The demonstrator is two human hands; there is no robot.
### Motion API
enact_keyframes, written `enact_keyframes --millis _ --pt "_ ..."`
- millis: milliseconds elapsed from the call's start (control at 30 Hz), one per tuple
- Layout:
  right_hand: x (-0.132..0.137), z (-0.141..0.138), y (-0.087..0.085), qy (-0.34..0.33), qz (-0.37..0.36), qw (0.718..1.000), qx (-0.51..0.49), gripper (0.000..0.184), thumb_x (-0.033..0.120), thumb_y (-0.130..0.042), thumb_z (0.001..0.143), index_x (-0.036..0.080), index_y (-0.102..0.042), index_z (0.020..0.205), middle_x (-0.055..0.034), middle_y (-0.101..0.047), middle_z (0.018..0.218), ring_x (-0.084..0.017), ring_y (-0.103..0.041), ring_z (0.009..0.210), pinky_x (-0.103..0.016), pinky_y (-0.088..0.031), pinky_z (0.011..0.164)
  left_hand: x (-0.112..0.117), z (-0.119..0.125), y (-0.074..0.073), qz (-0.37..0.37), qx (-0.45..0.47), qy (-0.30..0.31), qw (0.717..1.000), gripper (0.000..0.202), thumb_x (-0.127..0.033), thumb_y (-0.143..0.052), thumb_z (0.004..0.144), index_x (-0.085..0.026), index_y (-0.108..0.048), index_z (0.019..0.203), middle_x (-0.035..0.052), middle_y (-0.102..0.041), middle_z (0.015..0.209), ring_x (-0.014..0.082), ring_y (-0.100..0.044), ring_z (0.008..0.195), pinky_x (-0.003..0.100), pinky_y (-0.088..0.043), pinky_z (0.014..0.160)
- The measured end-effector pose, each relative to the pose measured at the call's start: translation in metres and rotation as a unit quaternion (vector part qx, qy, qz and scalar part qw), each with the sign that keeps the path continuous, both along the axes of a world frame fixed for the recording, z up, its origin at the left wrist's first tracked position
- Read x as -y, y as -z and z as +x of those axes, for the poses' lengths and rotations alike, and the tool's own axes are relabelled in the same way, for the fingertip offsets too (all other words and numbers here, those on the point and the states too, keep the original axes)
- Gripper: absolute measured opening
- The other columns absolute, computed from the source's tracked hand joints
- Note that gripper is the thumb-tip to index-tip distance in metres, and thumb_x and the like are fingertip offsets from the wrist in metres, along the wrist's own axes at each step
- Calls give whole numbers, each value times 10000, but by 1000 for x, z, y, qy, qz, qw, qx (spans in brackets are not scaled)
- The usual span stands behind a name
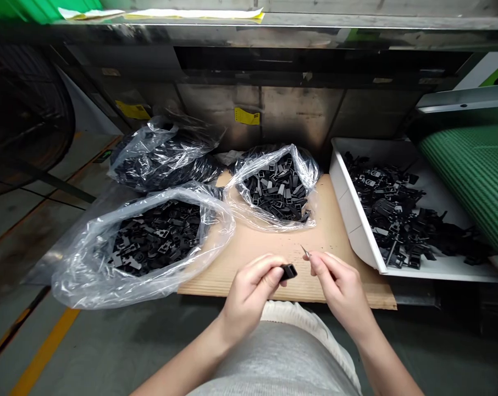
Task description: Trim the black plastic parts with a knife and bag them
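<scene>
Fingers (265, 267) of my left hand (249, 294) are clamped on a small black plastic part (288, 271), which sits at lower centre of the frame. My right hand (339, 291) pinches a slim metal blade (304, 252) between thumb and forefinger, with the tip pointing up and left toward the part. The tip is near the part but not touching it, and the fingers hide most of the blade's shank. For work this fine, I want both pinches firm, the wrists steady, and the blade's point kept clear of the fingertips holding the part.

Both hands are over the near edge of a cardboard-topped counter (282, 258). Beyond them, clear plastic bags of black parts sit on and beside it: one large bag (79, 269) at left, a smaller bag (241, 201) at centre, and a darker bag (162, 157) toward the upper left. A white tray (352, 225) at right holds a loose heap of similar parts (393, 214). A green belt (467, 176) runs past the tray at far right, and a yellow floor line (43, 352) marks the lower left.
</scene>
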State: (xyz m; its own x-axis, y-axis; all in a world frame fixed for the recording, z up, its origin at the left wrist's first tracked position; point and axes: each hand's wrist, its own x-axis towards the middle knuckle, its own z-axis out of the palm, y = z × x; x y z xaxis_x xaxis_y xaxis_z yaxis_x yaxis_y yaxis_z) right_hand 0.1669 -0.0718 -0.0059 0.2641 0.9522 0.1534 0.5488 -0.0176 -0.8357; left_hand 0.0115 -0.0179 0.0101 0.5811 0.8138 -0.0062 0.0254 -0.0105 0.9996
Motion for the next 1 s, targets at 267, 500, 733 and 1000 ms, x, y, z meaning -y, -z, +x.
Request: enact_keyframes --millis 267,500,733,1000 --pt "16 -7 -17 -95 -5 993 -64 177 242 -440 848 172 -603 843 -20 -524 687 -119 -513 595 -213 -409 519 -9 4 0 -137 44 26 989 306 -307 -395 847 -147 -448 591 -26 -377 552 87 -296 501 230 -233 485" --pt "19 -18 -21 -117 47 992 -25 165 160 -427 840 167 -582 896 -12 -486 666 -114 -489 587 -225 -413 542 -6 3 1 -94 12 13 995 301 -316 -381 855 -153 -453 611 -21 -373 576 102 -325 533 237 -267 515" --pt "15 -21 -20 -99 57 993 35 184 169 -416 842 157 -594 886 -24 -512 662 -121 -499 587 -236 -402 540 -7 -1 3 -65 -2 0 998 307 -335 -381 855 -156 -454 616 -23 -367 566 101 -324 526 235 -275 508" --pt "13 -19 -21 -100 51 994 -9 161 160 -426 838 164 -586 839 -15 -506 657 -117 -494 585 -229 -398 533 -7 -4 1 -61 0 4 998 298 -332 -391 852 -152 -482 632 -26 -369 563 99 -332 523 231 -280 506"
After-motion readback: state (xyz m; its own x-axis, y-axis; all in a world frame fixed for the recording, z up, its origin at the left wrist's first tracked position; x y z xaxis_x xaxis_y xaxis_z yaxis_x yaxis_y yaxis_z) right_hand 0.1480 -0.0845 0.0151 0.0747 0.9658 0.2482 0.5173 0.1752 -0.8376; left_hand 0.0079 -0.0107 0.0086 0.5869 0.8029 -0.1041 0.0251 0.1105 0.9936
